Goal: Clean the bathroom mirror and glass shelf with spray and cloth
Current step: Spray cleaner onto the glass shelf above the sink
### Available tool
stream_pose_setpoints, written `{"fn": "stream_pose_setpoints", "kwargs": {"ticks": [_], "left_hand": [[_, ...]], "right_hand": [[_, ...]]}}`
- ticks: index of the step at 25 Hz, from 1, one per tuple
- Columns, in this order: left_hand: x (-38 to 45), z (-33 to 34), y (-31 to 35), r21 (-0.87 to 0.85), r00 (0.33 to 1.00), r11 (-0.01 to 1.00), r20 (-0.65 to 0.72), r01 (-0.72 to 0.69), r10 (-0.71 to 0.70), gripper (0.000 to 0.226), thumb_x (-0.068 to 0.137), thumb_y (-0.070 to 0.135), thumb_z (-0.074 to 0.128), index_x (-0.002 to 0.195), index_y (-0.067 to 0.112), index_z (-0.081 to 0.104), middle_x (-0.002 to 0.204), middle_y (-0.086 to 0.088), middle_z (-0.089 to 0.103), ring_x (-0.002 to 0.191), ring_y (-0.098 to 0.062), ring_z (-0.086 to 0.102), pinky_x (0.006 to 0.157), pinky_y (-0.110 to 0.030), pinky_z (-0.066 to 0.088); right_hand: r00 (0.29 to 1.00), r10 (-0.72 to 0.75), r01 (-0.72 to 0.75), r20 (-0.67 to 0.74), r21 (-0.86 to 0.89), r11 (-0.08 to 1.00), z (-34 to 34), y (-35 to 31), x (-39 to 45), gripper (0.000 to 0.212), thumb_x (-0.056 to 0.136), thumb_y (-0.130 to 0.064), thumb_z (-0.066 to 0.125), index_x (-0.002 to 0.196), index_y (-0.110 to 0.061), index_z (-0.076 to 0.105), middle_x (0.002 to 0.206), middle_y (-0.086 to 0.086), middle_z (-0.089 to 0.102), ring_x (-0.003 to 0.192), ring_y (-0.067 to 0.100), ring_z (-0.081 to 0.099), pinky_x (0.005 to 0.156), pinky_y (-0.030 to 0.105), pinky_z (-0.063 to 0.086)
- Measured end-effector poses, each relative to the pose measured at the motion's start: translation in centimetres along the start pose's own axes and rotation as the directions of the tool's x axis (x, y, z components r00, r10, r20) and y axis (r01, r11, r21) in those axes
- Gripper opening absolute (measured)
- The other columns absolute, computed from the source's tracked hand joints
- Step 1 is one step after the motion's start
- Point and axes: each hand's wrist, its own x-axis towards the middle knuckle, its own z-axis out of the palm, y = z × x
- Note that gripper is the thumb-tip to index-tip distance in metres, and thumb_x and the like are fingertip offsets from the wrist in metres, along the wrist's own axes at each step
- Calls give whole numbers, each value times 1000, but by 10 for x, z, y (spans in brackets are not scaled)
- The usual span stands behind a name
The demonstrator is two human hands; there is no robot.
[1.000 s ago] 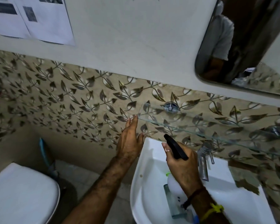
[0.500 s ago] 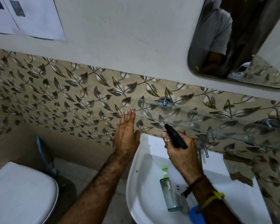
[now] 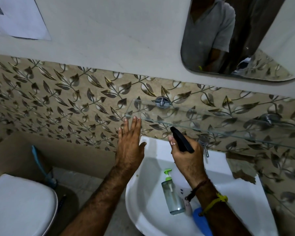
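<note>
Centre frame, your right hand point(image 3: 187, 157) grips the spray bottle point(image 3: 181, 141) just below the glass shelf point(image 3: 211, 120); your flat left hand point(image 3: 129, 147) touches its corner. Mist evenly along the glass.

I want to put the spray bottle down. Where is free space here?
The glass shelf looks bare between its two metal brackets. The sink is free on its left side, beside the soap dispenser. Its right side is crowded: dispenser, right hand, blue item.
</note>
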Motion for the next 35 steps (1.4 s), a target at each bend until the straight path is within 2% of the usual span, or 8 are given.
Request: {"fn": "stream_pose_setpoints", "kwargs": {"ticks": [9,13,16,19,26,28,32,35], "left_hand": [[2,9,23,49,999,998,29,-29,27,87,93,23,63,158,21,6,166,1,4,153,-27,-7,123,-45,-4],[0,12,28,110,1000,994,-1,9,-8,91,92,26,65,159,19,3,167,-1,1,153,-31,-7,122,-47,-5],[1,14,38,116,1000,993,-25,21,-19,90,92,29,65,159,14,6,167,-5,3,154,-32,-4,123,-48,-3],[7,16,47,83,997,994,9,-72,72,84,93,29,64,158,15,12,166,-5,10,154,-29,-2,123,-48,-5],[3,35,94,8,943,943,-5,-333,333,73,84,17,75,148,10,42,157,-14,35,148,-36,25,120,-53,9],[-1,44,102,28,933,933,15,-359,359,74,82,18,77,147,9,44,156,-15,36,147,-38,28,119,-55,12],[-3,55,123,44,922,921,52,-386,384,79,82,20,77,150,11,38,159,-16,30,150,-36,21,120,-54,8],[-1,60,136,73,908,906,73,-418,413,84,84,23,76,154,12,31,161,-12,27,151,-33,18,121,-54,6]], "right_hand": [[990,84,-90,-109,-50,995,-20,22,1,42,83,-52,62,73,-11,65,56,7,62,59,28,62,56,41,54],[985,38,-52,-171,-79,995,-33,29,-2,42,86,-44,69,68,-7,61,50,3,51,51,23,51,48,35,45],[981,74,-90,-177,-86,992,-37,37,-3,46,83,-57,62,72,-12,62,53,2,56,53,23,56,49,39,51],[967,114,-129,-226,-54,990,-43,43,-4,47,81,-59,61,74,-13,66,56,3,62,56,27,61,50,42,54],[948,140,-183,-285,-128,975,-68,46,-8,35,88,-37,70,68,-10,62,53,-1,55,54,21,54,54,34,48],[937,143,-189,-320,-118,975,-76,49,-10,35,88,-37,70,65,-13,59,50,-5,52,51,15,51,53,31,44],[923,198,-239,-330,-87,967,-96,57,-9,37,86,-49,66,72,-15,62,59,-1,60,62,25,60,60,40,54],[899,182,-222,-397,-57,973,-112,59,-13,37,87,-43,69,69,-12,62,55,1,59,58,26,58,55,40,52]]}}
